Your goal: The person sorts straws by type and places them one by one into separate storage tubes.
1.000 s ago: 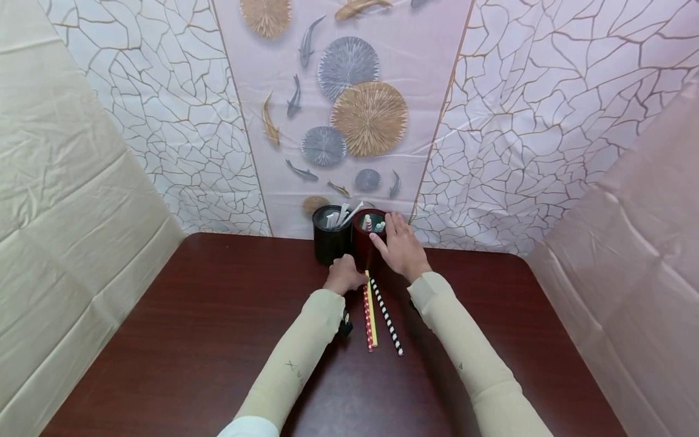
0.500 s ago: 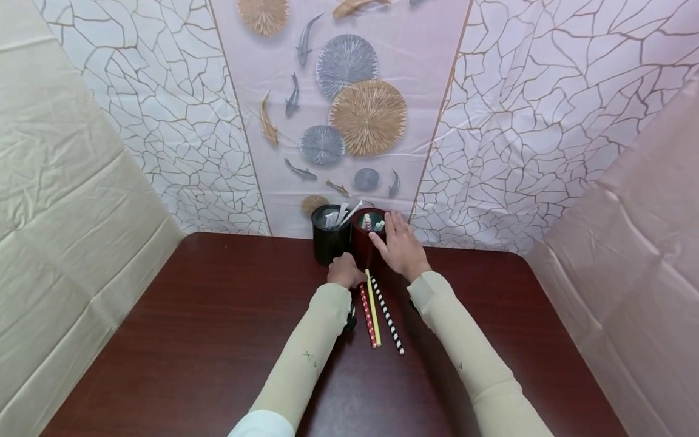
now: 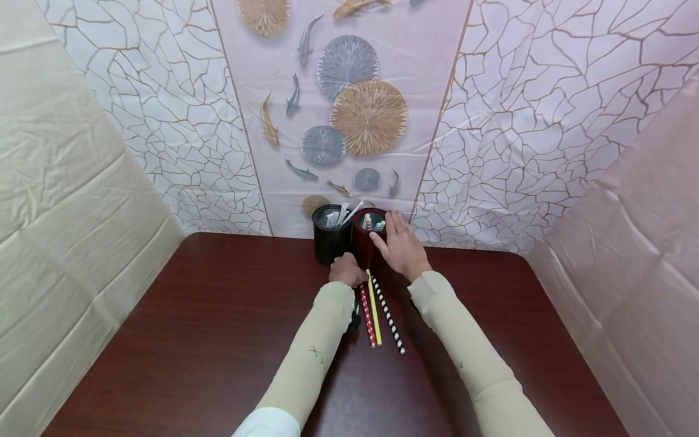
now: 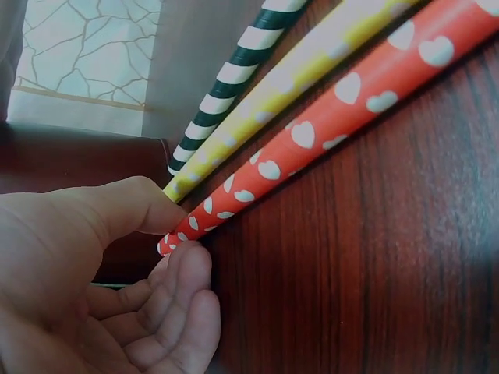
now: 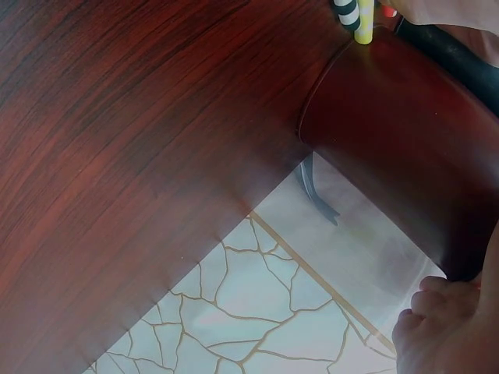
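Observation:
My left hand (image 3: 347,271) pinches the far end of a red paper straw with white hearts (image 4: 269,170) between thumb and fingers, low over the table. Beside it lie a yellow paper straw with pale dots (image 4: 265,101) and a black-and-white striped paper straw (image 3: 389,318), their far ends close together near the dark red cup (image 3: 363,250). My right hand (image 3: 403,249) rests against that cup's right side, fingers straight and thumb by the near rim. Several patterned straws (image 3: 369,224) stand inside the cup. In the right wrist view the cup's side fills the upper right.
A black cup (image 3: 329,246) with white-wrapped sticks (image 3: 343,213) stands left of the red cup, close against it. Both are near the back edge of the dark wood table (image 3: 218,340). Patterned cloth (image 3: 191,121) hangs right behind, and plain cloth flanks the sides.
My left hand and forearm have shifted slightly right. The red straw has turned a little, its far end leftward, and the yellow straw's near end has slid slightly right. My right hand stays put.

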Motion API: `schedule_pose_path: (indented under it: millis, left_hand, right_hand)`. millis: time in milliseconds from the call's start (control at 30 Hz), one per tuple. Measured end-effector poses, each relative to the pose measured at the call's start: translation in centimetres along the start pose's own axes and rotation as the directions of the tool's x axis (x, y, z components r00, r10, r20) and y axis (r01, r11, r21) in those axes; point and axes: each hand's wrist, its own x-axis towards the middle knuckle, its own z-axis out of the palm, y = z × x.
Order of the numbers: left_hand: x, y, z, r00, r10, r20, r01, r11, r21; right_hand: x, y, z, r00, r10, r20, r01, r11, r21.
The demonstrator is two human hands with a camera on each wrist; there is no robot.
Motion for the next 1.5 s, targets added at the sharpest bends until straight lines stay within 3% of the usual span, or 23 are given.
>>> schedule_pose_path:
  millis: [67, 300, 433, 600, 667, 767, 833, 900, 1033, 1167, 1300, 1400, 1500]
  left_hand:
    - [0.2, -0.1, -0.1, 1.0, -0.005, 0.017, 0.006, 1.0, -0.022]
    - [4.0, -2.1, 1.2, 0.998, 0.026, 0.06, -0.024, 0.999, -0.04]
    - [4.7, -2.9, 0.8, 0.997, 0.029, 0.065, -0.025, 0.998, -0.061]
    - [1.2, -2.0, -2.1, 0.999, 0.001, 0.052, 0.005, 0.993, -0.119]
    - [-1.0, -1.3, -3.6, 0.999, -0.005, 0.04, 0.01, 0.991, -0.131]
    - [-2.2, -1.4, -4.4, 1.0, 0.024, 0.006, -0.023, 0.992, -0.128]
    - [-2.2, -1.6, -4.8, 0.999, 0.044, 0.002, -0.044, 0.99, -0.131]
    - [-1.0, -2.4, -4.6, 0.997, 0.076, 0.001, -0.076, 0.989, -0.128]
    - [3.9, -4.7, -3.0, 0.99, 0.14, -0.013, -0.141, 0.986, -0.093]
    - [6.1, -6.0, -2.4, 0.977, 0.205, -0.064, -0.211, 0.972, -0.102]
    - [0.3, -4.0, -5.5, 0.956, 0.261, -0.136, -0.276, 0.956, -0.103]
    - [-4.8, -2.0, -8.2, 0.953, 0.265, -0.149, -0.281, 0.954, -0.103]
    - [-5.5, -1.9, -8.8, 0.945, 0.282, -0.164, -0.301, 0.948, -0.101]
  right_hand:
    - [0.0, 0.1, 0.1, 1.0, 0.003, -0.002, -0.003, 1.0, 0.001]
    - [0.0, 0.0, 0.0, 1.0, -0.002, -0.005, 0.002, 1.0, 0.001]
    - [0.1, 0.0, 0.0, 1.0, -0.007, -0.008, 0.007, 1.0, 0.001]
    - [0.3, 0.0, 0.0, 1.0, -0.009, -0.01, 0.009, 1.0, 0.002]
    - [0.3, 0.0, 0.1, 1.0, -0.008, -0.01, 0.008, 1.0, 0.001]
    - [0.3, 0.1, 0.0, 1.0, -0.003, -0.008, 0.003, 1.0, 0.004]
    - [0.3, 0.2, 0.0, 1.0, 0.003, -0.006, -0.003, 1.0, 0.005]
    - [0.2, 0.2, 0.0, 1.0, 0.006, -0.003, -0.006, 1.0, 0.007]
    - [0.2, 0.2, 0.1, 1.0, 0.005, 0.005, -0.005, 1.0, 0.008]
    - [0.1, 0.1, 0.2, 1.0, 0.008, 0.013, -0.008, 1.0, 0.014]
    - [0.2, 0.1, 0.2, 1.0, 0.012, 0.013, -0.013, 1.0, 0.022]
    - [0.2, 0.2, 0.3, 1.0, 0.012, 0.01, -0.012, 1.0, 0.02]
    - [0.1, 0.2, 0.3, 1.0, 0.013, 0.011, -0.013, 1.0, 0.025]
